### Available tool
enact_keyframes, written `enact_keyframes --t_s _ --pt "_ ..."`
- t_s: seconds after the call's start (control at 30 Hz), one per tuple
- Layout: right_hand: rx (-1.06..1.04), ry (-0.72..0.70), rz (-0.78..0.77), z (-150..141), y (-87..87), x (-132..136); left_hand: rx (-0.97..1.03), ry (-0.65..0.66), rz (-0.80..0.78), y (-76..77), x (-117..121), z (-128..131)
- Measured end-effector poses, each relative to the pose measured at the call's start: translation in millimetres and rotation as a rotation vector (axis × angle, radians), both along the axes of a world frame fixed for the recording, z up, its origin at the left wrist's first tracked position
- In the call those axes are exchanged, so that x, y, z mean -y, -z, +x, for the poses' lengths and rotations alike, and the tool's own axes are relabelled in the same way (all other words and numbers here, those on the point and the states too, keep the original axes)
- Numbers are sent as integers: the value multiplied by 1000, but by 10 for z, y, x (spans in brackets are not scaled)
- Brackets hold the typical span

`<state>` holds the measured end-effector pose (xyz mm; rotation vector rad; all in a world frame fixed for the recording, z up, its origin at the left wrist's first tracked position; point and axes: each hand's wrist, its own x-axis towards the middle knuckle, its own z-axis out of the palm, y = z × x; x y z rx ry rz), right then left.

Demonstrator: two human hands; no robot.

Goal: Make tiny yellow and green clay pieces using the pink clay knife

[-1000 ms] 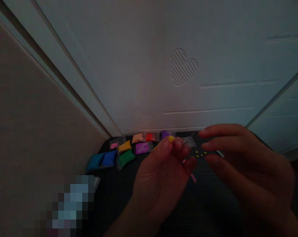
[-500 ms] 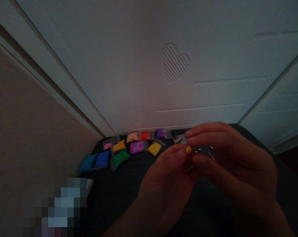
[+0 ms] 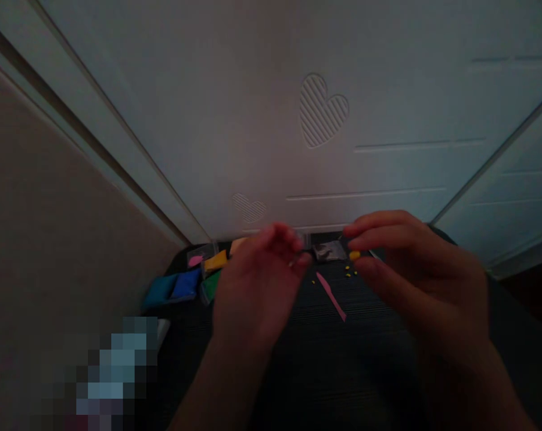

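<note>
My right hand [image 3: 432, 281] pinches a small lump of yellow modelling clay [image 3: 354, 255] between thumb and fingertips, raised over the dark table. Apart from it, at the left, my left hand [image 3: 259, 284] is half curled and slightly blurred. A gap shows between its thumb and fingers, with no held thing plain to see. On the table between the hands lies a pink plastic clay knife [image 3: 331, 296]. Several tiny yellow clay bits [image 3: 348, 275] lie near it, just left of my right thumb.
Bags of clay line the back of the dark table [image 3: 311, 365]: teal [image 3: 160, 291], blue [image 3: 185, 284], orange [image 3: 215, 261], pink [image 3: 195, 261], a partly hidden green one [image 3: 209, 287]. A clear bag with dark contents [image 3: 329, 251] lies before the white panel [image 3: 208, 120].
My hands have parted. The left hand moved left, away from the yellow clay, and now covers several bags. The clay stays in my right hand, and the pink knife shows in full.
</note>
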<state>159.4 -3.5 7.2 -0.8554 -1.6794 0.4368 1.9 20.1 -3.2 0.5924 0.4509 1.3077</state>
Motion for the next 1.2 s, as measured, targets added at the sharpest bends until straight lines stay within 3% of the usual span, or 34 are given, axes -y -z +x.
enact_keyframes --t_s 0.1,0.23,0.4,0.53,0.83,0.97,1.2 --pt "-2 -36 -54 -18 120 -109 11 -204 68 -7 -180 -306" --pt "183 -114 -213 -80 477 -214 33 -381 100 -20 -270 -617" --pt "423 -184 -349 -159 1052 -164 34 -426 96 -26 -273 -718" --pt "598 -153 -317 -193 1334 -96 22 -449 78 -26 -282 -759" --pt "747 -134 -333 -213 1500 -68 16 -456 -21 8 -410 -1073" --pt "776 -127 -328 -201 1545 -73 83 -505 148 65 -417 -1060" --pt "811 -106 -325 -173 1557 -65 89 -485 153 67 -388 -1017"
